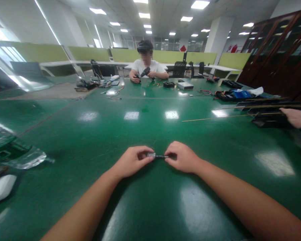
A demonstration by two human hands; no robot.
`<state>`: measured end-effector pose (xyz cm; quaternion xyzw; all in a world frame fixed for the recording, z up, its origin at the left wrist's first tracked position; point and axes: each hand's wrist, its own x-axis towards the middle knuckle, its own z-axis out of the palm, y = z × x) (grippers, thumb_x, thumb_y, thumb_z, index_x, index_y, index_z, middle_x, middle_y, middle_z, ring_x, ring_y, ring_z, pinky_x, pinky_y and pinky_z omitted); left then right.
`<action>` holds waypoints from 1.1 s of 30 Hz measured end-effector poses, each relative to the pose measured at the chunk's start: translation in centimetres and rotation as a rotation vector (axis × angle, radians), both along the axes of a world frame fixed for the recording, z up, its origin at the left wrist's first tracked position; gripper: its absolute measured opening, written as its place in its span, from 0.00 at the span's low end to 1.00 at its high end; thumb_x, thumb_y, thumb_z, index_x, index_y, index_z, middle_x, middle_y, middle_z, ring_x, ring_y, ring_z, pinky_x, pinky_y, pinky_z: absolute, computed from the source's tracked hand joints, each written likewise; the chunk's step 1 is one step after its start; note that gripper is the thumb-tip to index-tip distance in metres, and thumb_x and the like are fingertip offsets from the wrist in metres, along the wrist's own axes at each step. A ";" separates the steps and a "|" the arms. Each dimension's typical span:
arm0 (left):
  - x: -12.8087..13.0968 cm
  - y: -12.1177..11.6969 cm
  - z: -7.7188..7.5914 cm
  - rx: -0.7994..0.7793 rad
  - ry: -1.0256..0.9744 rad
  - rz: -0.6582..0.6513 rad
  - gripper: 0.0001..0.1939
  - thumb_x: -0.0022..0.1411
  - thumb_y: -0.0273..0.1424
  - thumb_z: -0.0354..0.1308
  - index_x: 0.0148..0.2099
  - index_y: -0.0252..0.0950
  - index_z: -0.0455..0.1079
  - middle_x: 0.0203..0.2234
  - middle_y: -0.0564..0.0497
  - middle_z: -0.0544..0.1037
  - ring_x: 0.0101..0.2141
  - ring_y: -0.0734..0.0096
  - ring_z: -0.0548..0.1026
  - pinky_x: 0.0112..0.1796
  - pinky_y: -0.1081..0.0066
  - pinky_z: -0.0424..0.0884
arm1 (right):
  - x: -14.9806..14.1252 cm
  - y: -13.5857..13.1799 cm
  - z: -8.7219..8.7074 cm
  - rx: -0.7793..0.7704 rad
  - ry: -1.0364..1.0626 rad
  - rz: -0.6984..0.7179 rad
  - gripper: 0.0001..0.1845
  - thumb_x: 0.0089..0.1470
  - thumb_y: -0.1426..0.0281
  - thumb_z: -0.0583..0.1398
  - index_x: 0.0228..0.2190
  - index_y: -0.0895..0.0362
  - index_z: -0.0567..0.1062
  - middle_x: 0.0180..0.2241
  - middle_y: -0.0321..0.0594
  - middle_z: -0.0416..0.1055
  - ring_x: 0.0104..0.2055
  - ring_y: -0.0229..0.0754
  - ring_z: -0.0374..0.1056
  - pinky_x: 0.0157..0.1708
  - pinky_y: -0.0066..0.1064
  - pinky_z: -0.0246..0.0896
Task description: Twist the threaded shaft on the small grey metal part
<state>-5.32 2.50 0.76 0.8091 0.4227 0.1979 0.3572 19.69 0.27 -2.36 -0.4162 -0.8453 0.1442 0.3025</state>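
Two forearms (90, 197) enter from the bottom of the frame over one green bench (160, 187). Just below frame centre, the left grip (132, 161) pinches the pale end of one small rod (160, 157), the right grip (183, 158) its dark end. It looks light, stiff, perhaps slick; its ends suit fingertips best. One bottle (7, 147) shows mid-left, one drill (145, 72) upper centre.

I read the tabletop (150, 207) as smooth and glossy, patched with glare; slim rod (161, 156) toward 6 o'clock, pale end metallic-looking, shaft dark, its finish too small for me to judge; bottle (27, 158) at 9, clear shiny plastic; white object (2, 189) at 8, smooth, plastic-looking; shirt (158, 66) at 12, matt cloth; cabinet (276, 47) at 2, polished wood, glass panes.
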 end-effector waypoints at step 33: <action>-0.1 0.0 -0.5 0.062 0.033 -0.007 0.18 0.53 0.37 0.69 0.45 0.35 0.75 0.28 0.53 0.77 0.28 0.69 0.75 0.31 0.72 0.70 | 0.2 0.2 0.0 0.008 -0.006 -0.003 0.03 0.52 0.73 0.65 0.32 0.56 0.79 0.33 0.40 0.76 0.39 0.42 0.69 0.42 0.35 0.64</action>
